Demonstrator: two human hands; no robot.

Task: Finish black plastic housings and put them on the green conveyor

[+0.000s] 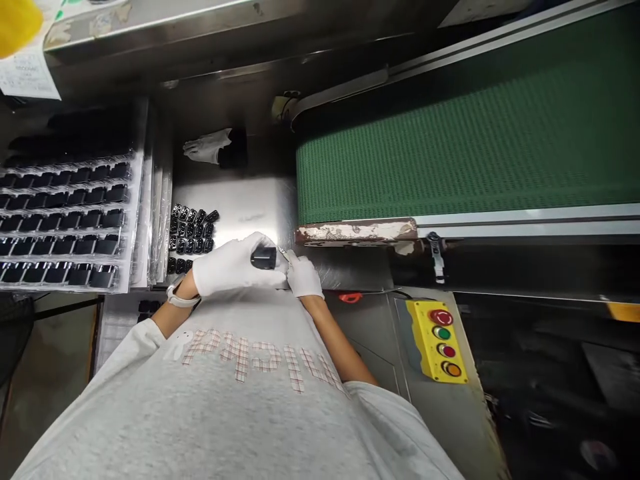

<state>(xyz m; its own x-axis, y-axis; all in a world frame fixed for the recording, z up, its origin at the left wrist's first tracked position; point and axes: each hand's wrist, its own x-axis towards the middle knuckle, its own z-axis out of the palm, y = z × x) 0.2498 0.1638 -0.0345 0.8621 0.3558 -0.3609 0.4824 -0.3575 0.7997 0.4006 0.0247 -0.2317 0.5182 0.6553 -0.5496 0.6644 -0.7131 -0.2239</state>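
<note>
Both my hands wear white gloves and meet over a shiny metal worktop point(250, 207). My left hand point(233, 267) is closed around a small black plastic part point(263, 257). My right hand point(303, 275) pinches a thin metal tool point(283, 253) whose tip touches the part. A cluster of several small black parts point(190, 230) lies on the worktop just left of my hands.
Clear trays point(65, 220) holding rows of black parts are stacked at the left. A green conveyor belt point(475, 133) runs at the right. A yellow button box point(439, 341) sits below it. A spare white glove point(207, 147) lies at the back.
</note>
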